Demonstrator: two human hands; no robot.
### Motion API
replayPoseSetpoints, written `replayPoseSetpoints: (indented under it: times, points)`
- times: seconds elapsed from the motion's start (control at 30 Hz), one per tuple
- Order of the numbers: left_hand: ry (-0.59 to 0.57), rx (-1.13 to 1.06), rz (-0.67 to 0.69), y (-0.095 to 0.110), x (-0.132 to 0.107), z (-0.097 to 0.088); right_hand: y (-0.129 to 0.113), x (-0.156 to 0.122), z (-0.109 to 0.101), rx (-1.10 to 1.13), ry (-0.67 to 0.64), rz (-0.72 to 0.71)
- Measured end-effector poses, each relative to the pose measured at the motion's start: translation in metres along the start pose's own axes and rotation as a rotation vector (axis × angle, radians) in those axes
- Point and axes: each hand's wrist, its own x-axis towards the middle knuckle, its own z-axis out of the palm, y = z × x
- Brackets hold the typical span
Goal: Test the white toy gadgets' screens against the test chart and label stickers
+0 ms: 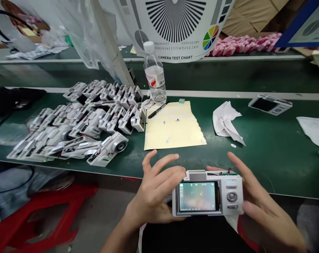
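Observation:
A white digital camera (227,196) is held up at the table's front edge, its lit screen facing me. Its top cover is off, and bits of circuit board and wire show along the upper edge. My left hand (156,193) grips the camera's left end, thumb below and a finger on the top corner, other fingers raised. Around the right end is my right hand (261,203), with the thumb at the side edge, the index finger pointing up and other fingers partly hidden behind the body. Beyond them lies a yellow sheet (175,135) with small stickers or parts on it.
Many white cameras (96,119) stand in rows at left. A water bottle (155,75), black pen (158,110), crumpled tissue (225,121) and another camera (270,104) are on the green table (254,158). A camera test chart (175,45) hangs behind. Red stools (51,207) are below.

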Motion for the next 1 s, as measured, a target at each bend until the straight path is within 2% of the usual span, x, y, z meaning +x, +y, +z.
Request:
replayPoseSetpoints:
  times: [0.07, 0.17, 0.3, 0.4, 0.63, 0.8, 1.0]
  points:
    - [-0.075, -0.001, 0.014, -0.014, 0.002, 0.008, 0.0, 0.026, 0.0, 0.084, -0.059, 0.006]
    - [-0.158, 0.022, -0.021, -0.046, 0.01, 0.025, 0.005, 0.066, -0.007, 0.226, -0.104, -0.011]
    - [-0.105, 0.073, -0.08, -0.088, 0.024, 0.051, 0.015, 0.116, -0.021, 0.386, -0.05, -0.052]
    - [-0.054, 0.088, -0.104, -0.106, 0.028, 0.067, 0.023, 0.141, -0.027, 0.388, -0.009, -0.058]
    - [-0.063, 0.096, -0.098, -0.111, 0.019, 0.08, 0.044, 0.148, -0.029, 0.399, 0.017, -0.073]
    - [-0.078, 0.115, -0.089, -0.111, 0.018, 0.081, 0.043, 0.15, -0.034, 0.456, -0.05, -0.012]
    - [-0.085, 0.121, -0.064, -0.111, 0.019, 0.08, 0.042, 0.152, -0.035, 0.439, -0.045, 0.027]
